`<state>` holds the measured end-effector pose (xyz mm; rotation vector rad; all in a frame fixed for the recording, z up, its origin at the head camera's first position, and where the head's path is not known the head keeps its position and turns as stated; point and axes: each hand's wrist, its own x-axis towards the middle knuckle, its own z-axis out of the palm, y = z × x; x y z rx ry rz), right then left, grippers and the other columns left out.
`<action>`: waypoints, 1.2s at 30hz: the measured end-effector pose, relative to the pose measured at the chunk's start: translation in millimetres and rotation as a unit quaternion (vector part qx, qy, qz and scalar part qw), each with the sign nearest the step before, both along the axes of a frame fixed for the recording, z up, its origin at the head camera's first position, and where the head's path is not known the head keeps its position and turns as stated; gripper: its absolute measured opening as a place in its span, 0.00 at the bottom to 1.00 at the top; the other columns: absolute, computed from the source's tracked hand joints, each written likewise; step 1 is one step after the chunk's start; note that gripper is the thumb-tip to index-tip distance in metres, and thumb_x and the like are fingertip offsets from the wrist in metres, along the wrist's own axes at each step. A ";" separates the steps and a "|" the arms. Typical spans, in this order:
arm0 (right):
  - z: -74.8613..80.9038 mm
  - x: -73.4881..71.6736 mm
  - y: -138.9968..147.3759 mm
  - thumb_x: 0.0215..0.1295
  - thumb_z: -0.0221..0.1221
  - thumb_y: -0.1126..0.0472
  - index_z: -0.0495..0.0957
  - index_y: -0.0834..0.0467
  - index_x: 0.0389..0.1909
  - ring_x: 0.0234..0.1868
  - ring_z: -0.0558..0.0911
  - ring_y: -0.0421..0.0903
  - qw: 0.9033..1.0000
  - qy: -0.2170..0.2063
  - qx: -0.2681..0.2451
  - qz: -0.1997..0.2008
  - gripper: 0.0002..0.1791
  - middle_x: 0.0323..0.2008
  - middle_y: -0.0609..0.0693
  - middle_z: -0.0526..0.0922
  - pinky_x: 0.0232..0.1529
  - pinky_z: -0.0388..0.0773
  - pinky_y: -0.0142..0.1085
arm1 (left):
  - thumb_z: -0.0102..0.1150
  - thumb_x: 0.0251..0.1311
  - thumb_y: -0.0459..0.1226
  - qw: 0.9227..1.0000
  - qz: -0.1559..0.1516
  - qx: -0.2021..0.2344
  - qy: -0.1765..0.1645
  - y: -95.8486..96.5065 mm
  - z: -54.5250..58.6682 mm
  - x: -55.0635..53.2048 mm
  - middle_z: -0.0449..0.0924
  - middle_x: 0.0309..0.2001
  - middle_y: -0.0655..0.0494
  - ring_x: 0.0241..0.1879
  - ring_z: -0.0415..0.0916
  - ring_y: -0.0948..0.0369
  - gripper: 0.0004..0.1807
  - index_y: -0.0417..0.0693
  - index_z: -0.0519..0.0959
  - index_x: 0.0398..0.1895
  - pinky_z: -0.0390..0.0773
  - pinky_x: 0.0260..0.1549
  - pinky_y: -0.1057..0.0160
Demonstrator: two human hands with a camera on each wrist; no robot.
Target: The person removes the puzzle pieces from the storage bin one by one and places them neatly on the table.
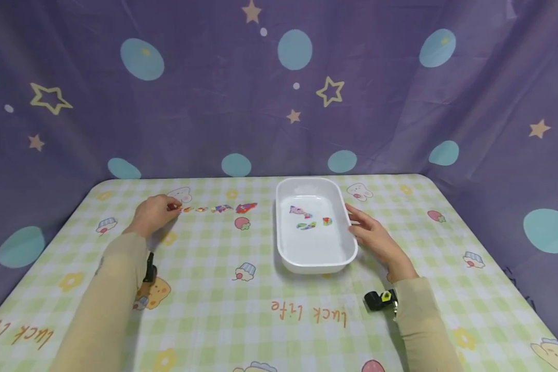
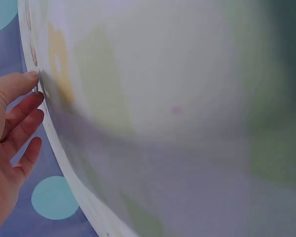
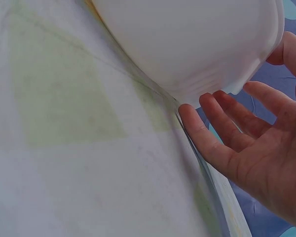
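My left hand (image 1: pixel 153 214) is at the left end of a row of small, flat, colourful cutouts. Its thumb and index finger pinch a thin flat cutout (image 2: pixel 37 90), seen edge-on in the left wrist view. To its right lie an orange cutout (image 1: pixel 202 209), a multicoloured one (image 1: pixel 221 208) and a red one (image 1: pixel 246 207). A white plastic tub (image 1: pixel 316 253) stands right of the row, holding a pink-and-purple cutout (image 1: pixel 299 211), a green one (image 1: pixel 306 226) and a red-and-green one (image 1: pixel 327 221). Fingers extended, my right hand (image 1: pixel 374 237) touches the tub's right outer wall.
A green checked tablecloth (image 1: pixel 204 310) with printed cartoons covers the table. Behind it hangs a purple curtain (image 1: pixel 214 103) with stars and dots. A black wrist camera (image 1: pixel 380 299) sits beside the right cuff, another black wrist camera (image 1: pixel 150 268) by the left.
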<state>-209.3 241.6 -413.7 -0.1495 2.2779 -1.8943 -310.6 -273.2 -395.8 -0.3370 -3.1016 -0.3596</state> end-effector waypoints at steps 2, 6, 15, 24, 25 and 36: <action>-0.6 -0.5 0.6 0.63 0.52 0.61 0.53 0.49 0.69 0.50 0.71 0.40 1.000 0.000 0.000 0.002 0.34 0.63 0.60 0.60 0.45 0.74 0.32 | 0.57 0.57 0.39 1.000 -0.004 -0.007 -0.001 -0.5 -0.5 -3.2 0.79 0.37 0.44 0.34 0.76 0.53 0.15 0.41 0.80 0.45 0.74 0.30 0.53; -1.1 -1.0 1.9 0.63 0.52 0.62 0.53 0.50 0.69 0.50 0.71 0.40 1.000 0.001 -0.001 0.004 0.33 0.63 0.61 0.59 0.45 0.74 0.32 | 0.57 0.57 0.39 1.000 -0.009 -0.017 -0.004 -1.2 -1.1 -8.4 0.79 0.37 0.44 0.34 0.76 0.52 0.14 0.42 0.80 0.44 0.74 0.30 0.52; -0.9 0.0 -2.7 0.63 0.52 0.62 0.53 0.50 0.69 0.51 0.71 0.42 1.000 -0.001 0.002 0.006 0.34 0.63 0.60 0.60 0.46 0.74 0.32 | 0.55 0.57 0.34 1.000 -0.009 -0.014 -0.021 -6.3 -2.0 -3.4 0.77 0.40 0.41 0.38 0.75 0.49 0.14 0.41 0.78 0.47 0.73 0.34 0.50; -0.8 -1.3 -1.1 0.62 0.51 0.63 0.52 0.50 0.69 0.49 0.72 0.38 1.000 -0.005 0.000 0.000 0.34 0.64 0.60 0.59 0.45 0.74 0.29 | 0.54 0.59 0.36 1.000 -0.024 -0.002 -0.002 -2.3 9.6 4.3 0.77 0.43 0.40 0.36 0.76 0.50 0.14 0.43 0.78 0.47 0.73 0.31 0.51; -1.3 -1.6 -0.8 0.63 0.51 0.63 0.52 0.51 0.69 0.49 0.72 0.37 1.000 -0.003 -0.002 0.003 0.34 0.64 0.61 0.59 0.45 0.74 0.29 | 0.53 0.59 0.36 1.000 -0.027 0.000 0.005 -0.6 11.6 5.6 0.77 0.43 0.40 0.36 0.76 0.50 0.14 0.43 0.78 0.47 0.73 0.31 0.51; -0.7 0.9 -2.5 0.63 0.50 0.65 0.51 0.53 0.69 0.46 0.74 0.34 1.000 0.009 -0.011 0.006 0.34 0.64 0.63 0.59 0.45 0.75 0.28 | 0.52 0.61 0.41 0.998 -0.055 0.030 0.025 47.7 43.4 21.5 0.76 0.42 0.48 0.36 0.74 0.54 0.15 0.45 0.78 0.47 0.72 0.34 0.54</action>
